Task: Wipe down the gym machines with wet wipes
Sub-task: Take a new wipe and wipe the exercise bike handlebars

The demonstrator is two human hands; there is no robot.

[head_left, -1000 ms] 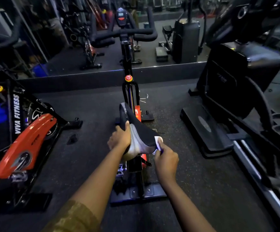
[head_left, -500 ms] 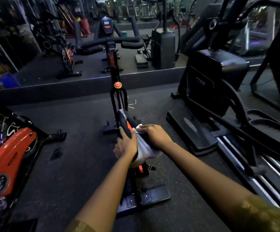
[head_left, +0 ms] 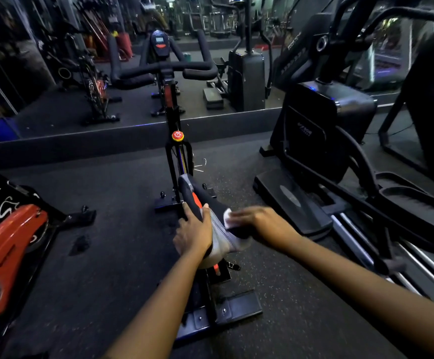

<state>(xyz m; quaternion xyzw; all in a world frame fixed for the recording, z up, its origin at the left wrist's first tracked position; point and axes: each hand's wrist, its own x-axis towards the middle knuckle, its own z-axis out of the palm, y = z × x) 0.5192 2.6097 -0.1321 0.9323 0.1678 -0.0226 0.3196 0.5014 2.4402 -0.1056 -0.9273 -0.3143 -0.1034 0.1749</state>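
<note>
Underfoot, a dark speckled rubber floor [head_left: 122,255] spreads across the whole view, and a wide wall mirror [head_left: 55,94] runs along its far edge. On the right stands a bulky black elliptical trainer [head_left: 322,130] with silver rails reaching toward the camera. At the left edge, a red-and-black exercise bike [head_left: 8,244] is only partly in view.

In the centre is a slim black spin bike [head_left: 174,156] with curved black padded handlebars [head_left: 164,69] and a small red-and-yellow round knob [head_left: 177,136] on its frame. Its black-and-grey padded saddle [head_left: 219,240], marked with an orange stripe, points away from the person toward the handlebars.

Both bare forearms reach in from the bottom of the view. The left hand [head_left: 193,234] grips the saddle's left side, fingers curled round its edge and thumb lying on top near the orange stripe. The right hand [head_left: 259,224] is blurred; its fingers lie fairly flat and extended, pressing down onto the saddle's right side.

Under those fingertips sits the small white wet wipe [head_left: 228,218], touching the saddle's black upper surface, with only its left part showing past the fingers.
</note>
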